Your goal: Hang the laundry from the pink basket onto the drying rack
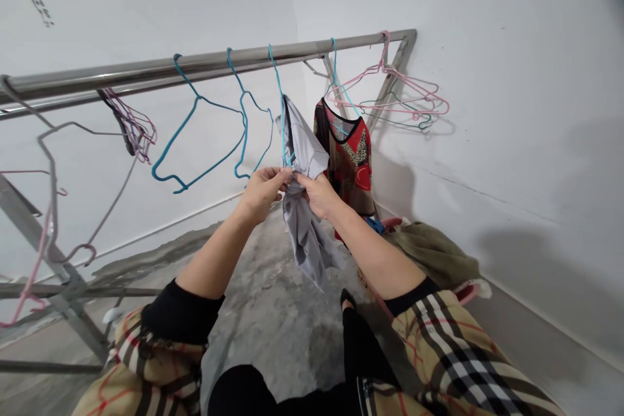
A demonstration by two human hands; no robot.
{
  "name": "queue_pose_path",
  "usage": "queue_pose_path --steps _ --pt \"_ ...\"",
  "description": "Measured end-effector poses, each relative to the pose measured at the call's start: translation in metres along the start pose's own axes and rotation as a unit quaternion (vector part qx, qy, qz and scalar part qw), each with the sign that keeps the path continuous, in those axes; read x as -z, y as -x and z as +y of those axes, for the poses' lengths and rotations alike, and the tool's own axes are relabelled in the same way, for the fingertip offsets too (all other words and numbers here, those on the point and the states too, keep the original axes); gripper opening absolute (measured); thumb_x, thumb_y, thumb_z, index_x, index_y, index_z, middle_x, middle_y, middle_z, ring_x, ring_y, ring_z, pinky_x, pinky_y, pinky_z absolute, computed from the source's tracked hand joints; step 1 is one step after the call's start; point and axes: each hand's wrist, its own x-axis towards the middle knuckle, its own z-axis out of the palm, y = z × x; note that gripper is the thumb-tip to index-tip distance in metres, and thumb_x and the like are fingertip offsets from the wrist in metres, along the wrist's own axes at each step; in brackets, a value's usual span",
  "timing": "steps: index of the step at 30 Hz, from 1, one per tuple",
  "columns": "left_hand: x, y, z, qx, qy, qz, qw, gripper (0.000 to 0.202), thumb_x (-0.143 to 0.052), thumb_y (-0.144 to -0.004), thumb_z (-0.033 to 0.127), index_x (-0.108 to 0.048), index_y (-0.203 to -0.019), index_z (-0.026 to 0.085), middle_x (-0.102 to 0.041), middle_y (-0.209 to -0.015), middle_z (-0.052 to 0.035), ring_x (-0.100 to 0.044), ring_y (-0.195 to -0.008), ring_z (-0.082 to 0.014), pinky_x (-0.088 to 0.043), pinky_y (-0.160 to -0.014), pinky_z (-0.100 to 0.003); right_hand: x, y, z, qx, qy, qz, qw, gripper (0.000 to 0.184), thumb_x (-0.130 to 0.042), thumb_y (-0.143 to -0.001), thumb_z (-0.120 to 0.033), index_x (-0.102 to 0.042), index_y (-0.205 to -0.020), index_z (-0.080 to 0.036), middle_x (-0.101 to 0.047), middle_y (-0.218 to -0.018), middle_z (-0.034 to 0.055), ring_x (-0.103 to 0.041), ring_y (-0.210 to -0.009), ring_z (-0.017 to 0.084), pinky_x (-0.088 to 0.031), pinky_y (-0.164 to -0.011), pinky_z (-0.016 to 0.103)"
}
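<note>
A light grey garment (308,146) with a dark inner band hangs on a light-blue hanger (277,75), its lower part trailing down in folds. My left hand (266,190) pinches the garment's edge at the hanger's lower end, fingers closed. On the other side, my right hand (318,195) grips the gathered cloth, its thumb close to the left fingertips. Just to the right, a red, black and patterned top (351,156) hangs on another light-blue hanger (334,62). Two bare teal hangers, the wider one (197,101) farther left, are beside my left hand.
A metal rail (146,75) runs across to the right wall. Pink hangers (390,88) hang at its far end, more hangers (131,120) at left, with a grey wire hanger (51,162) nearest. Olive cloth (433,253) lies in a pink container (468,294) on the right.
</note>
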Motion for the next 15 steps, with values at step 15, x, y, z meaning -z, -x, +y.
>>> queue_pose_path --steps 15 --pt "-0.004 -0.002 -0.020 -0.347 -0.426 0.156 0.821 0.019 -0.056 -0.085 0.032 -0.065 -0.075 0.019 -0.068 -0.074 -0.0058 -0.058 -0.071 -0.0186 -0.039 -0.068 -0.031 0.001 -0.003 0.000 -0.040 -0.007 -0.003 0.999 0.024 -0.078 -0.065 -0.019 -0.065 -0.085 -0.019 -0.071 -0.075 -0.0038 -0.064 -0.074 0.013 -0.049 -0.066 0.022"
